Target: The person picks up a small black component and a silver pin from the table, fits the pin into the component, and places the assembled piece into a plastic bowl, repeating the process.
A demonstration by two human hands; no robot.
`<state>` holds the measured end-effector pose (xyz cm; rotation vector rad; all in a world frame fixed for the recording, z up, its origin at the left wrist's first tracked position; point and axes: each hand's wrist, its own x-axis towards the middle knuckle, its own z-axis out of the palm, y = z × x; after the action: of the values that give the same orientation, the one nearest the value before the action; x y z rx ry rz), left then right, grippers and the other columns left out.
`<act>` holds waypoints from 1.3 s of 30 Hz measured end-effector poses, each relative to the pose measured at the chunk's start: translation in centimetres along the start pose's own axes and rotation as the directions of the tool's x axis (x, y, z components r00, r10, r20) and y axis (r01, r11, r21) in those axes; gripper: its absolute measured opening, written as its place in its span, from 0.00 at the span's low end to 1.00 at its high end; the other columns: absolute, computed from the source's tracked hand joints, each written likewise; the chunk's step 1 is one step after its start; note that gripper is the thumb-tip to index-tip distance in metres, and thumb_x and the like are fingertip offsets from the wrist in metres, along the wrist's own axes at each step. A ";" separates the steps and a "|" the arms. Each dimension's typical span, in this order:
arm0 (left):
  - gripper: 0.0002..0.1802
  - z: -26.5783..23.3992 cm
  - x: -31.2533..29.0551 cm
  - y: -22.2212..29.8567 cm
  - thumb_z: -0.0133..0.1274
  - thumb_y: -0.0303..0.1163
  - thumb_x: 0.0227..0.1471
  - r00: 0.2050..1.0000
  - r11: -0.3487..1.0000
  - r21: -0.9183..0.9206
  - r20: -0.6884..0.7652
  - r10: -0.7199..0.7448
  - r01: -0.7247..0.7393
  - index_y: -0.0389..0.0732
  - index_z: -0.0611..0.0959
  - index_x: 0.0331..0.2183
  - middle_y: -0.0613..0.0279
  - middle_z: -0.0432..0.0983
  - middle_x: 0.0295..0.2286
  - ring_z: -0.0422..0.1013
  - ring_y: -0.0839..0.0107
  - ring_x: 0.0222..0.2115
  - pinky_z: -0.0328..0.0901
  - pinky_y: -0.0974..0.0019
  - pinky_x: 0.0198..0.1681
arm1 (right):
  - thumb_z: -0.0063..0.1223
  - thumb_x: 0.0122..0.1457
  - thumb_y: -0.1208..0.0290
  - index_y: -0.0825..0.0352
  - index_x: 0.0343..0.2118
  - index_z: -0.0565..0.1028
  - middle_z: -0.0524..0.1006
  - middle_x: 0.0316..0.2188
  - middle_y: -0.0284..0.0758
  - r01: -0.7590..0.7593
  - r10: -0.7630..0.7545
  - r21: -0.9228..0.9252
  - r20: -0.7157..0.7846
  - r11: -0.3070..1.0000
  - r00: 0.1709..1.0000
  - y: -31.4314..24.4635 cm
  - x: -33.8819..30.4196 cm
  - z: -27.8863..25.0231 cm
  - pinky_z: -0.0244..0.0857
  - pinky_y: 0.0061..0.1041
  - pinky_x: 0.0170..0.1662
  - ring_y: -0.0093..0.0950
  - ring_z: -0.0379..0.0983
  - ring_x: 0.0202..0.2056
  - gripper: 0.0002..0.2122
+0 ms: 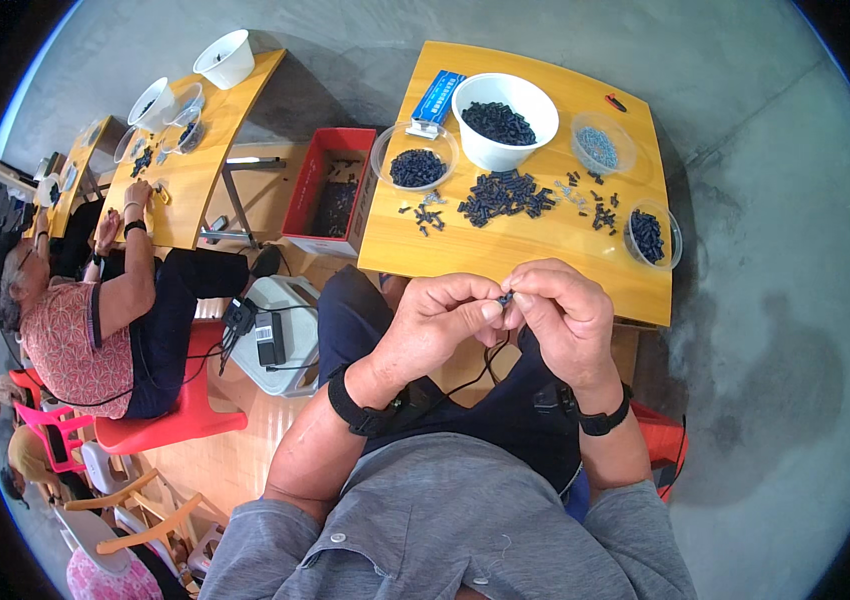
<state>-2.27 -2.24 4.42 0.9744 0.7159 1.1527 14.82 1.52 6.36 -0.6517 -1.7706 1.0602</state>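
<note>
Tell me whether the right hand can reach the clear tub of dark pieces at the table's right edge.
Probably yes: nothing visible stands between the right hand and the clear tub, though that hand is pinching a small dark piece.

The left hand (435,320) and right hand (572,312) pinch a small dark part (507,298) between their fingertips, by the near edge of the counter (595,275). Beyond them lie a heap of dark pieces (505,197) and a white bowl (498,155); a red box (343,140) stands left of the left hand, a clear tub (676,245) beyond the right.
</note>
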 end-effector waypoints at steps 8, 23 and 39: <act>0.07 0.0 0.2 -0.2 0.48 0.24 0.55 1.000 1.000 0.016 -0.008 0.004 -0.004 0.31 0.79 0.32 0.62 0.77 0.29 0.71 0.79 0.26 0.67 0.76 0.31 | 0.48 0.55 0.83 0.71 0.33 0.73 0.75 0.29 0.38 0.028 -0.028 -0.012 0.019 1.000 0.999 0.4 0.0 -0.2 0.66 0.18 0.27 0.21 0.71 0.23 0.04; 0.07 0.2 0.2 0.6 0.48 0.24 0.55 1.000 1.000 -0.023 0.020 -0.020 0.020 0.31 0.79 0.32 0.62 0.76 0.26 0.70 0.80 0.23 0.66 0.78 0.27 | 0.51 0.50 0.86 0.71 0.32 0.74 0.76 0.29 0.40 0.141 -0.133 -0.096 0.091 0.985 0.987 -0.4 0.8 -0.9 0.68 0.21 0.27 0.27 0.74 0.25 0.06; 0.07 -0.3 0.2 -0.2 0.50 0.24 0.53 0.995 0.992 -0.073 0.011 -0.104 0.104 0.31 0.79 0.34 0.61 0.75 0.25 0.70 0.76 0.22 0.67 0.74 0.27 | 0.54 0.46 0.86 0.69 0.33 0.75 0.74 0.30 0.38 0.341 -0.283 -0.254 0.238 0.905 0.929 -0.4 1.3 -1.1 0.69 0.24 0.28 0.30 0.73 0.27 0.10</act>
<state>-2.42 -1.95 4.11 0.8690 0.7062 1.0765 15.24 2.78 7.47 -0.4237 -2.1446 0.6641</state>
